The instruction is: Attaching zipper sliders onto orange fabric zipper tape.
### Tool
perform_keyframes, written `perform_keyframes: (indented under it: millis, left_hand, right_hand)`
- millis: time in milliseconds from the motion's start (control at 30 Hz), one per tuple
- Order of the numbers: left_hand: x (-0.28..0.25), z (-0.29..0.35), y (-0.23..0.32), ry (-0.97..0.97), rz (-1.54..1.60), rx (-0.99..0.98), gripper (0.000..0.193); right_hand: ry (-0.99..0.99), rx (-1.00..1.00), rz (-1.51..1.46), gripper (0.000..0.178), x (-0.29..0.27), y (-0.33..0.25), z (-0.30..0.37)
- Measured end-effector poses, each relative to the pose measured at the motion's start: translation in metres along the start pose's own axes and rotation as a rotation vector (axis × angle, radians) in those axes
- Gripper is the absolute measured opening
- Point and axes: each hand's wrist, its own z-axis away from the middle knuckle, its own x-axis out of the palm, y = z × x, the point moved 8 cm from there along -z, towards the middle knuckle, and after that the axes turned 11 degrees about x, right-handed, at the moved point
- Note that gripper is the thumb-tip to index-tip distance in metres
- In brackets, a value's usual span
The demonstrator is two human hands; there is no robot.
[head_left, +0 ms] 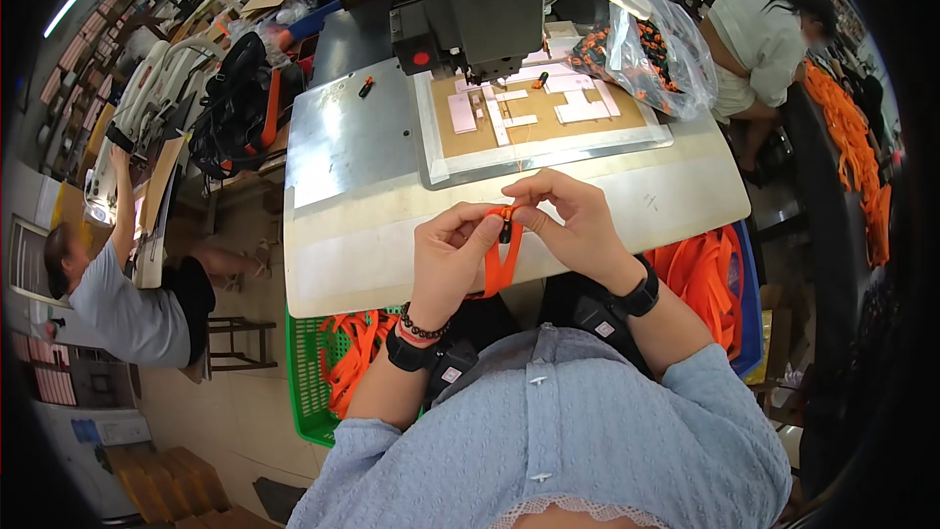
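Observation:
Above the table's near edge, an orange webbing strap [500, 272] hangs in a loop from my fingers. My left hand [448, 247] pinches the strap at its upper left. My right hand [576, 223] grips its upper right between thumb and fingertips. Between the two thumbs sits a small black fitting [505, 232] on the strap; fingers partly cover it, so its exact kind is unclear. Beyond my hands lies a flat sewing template [460, 145] with pale pink and white strips, under the black head of an industrial sewing machine [480, 15].
Small black-and-orange pieces lie on the metal plate [366, 86] and template. A clear bag [676, 49] of similar pieces stands back right. A green basket [305, 372] and a blue bin [752, 304] hold orange straps below the table. One person [137, 304] works at left, another [749, 39] at right.

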Motion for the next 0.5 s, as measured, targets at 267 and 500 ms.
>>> perform_keyframes:
  millis: [267,500]
  left_hand:
    - [0.003,0.005,0.010,-0.006,0.035,0.023,0.014]
    - [0.008,0.006,0.018,-0.030,0.038,0.107,0.010]
  right_hand:
    - [0.006,-0.187,0.143,0.018,0.002,-0.031,0.008]
    - [-0.079,-0.159,-0.005,0.019,0.003,-0.029,0.009]
